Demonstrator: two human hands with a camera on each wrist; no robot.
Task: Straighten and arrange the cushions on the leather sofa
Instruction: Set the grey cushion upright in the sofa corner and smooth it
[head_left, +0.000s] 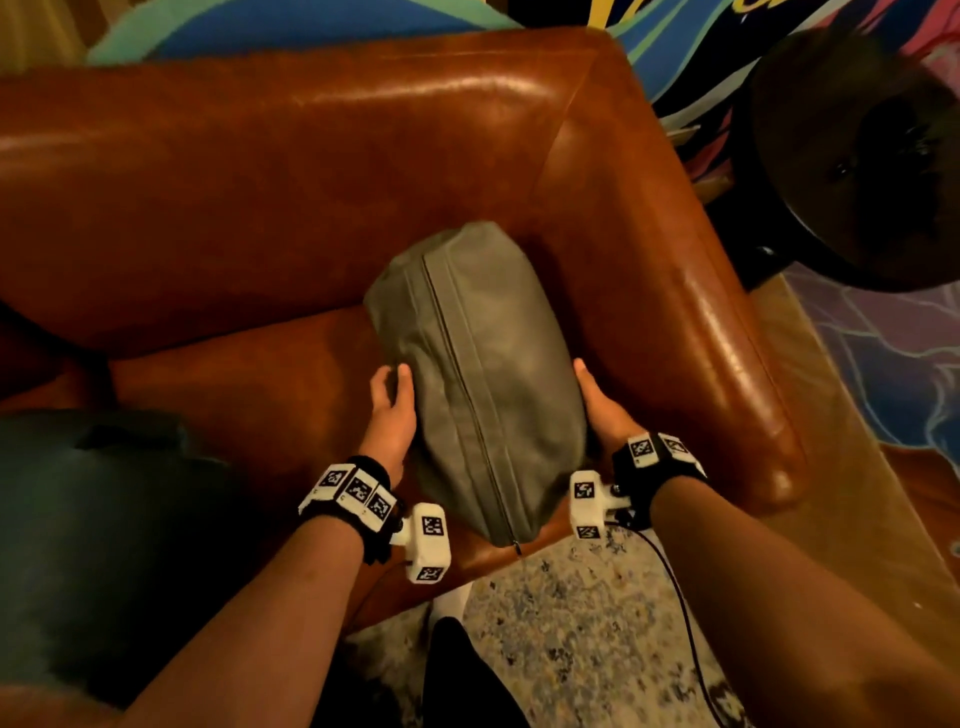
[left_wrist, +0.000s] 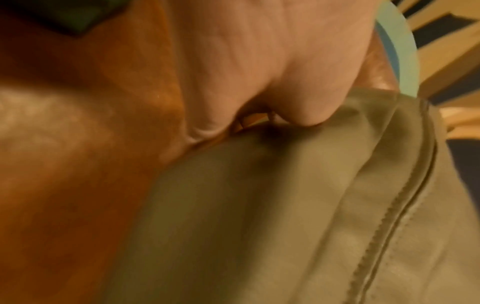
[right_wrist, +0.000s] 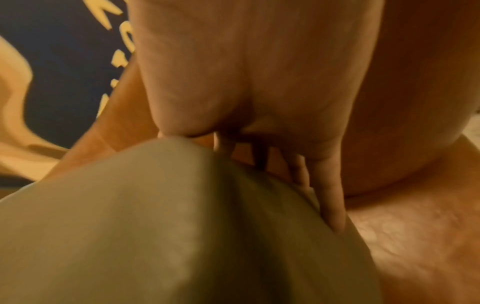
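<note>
A grey leather cushion (head_left: 478, 374) stands on its edge on the brown leather sofa (head_left: 260, 182), zip seam facing up, near the right armrest (head_left: 717, 332). My left hand (head_left: 392, 410) grips its left side, with the thumb on the cover and the fingers behind. On the other side my right hand (head_left: 597, 410) holds it, thumb along the cover. In the left wrist view my palm (left_wrist: 259, 72) presses into the cushion (left_wrist: 259, 205). The right wrist view has my fingers (right_wrist: 330, 195) running down between the cushion (right_wrist: 130, 226) and the sofa.
A dark green cushion (head_left: 104, 519) lies on the seat at the left. A round dark side table (head_left: 857, 156) stands beyond the right armrest. A speckled rug (head_left: 571, 623) covers the floor in front of the sofa, where my leg (head_left: 457, 665) stands.
</note>
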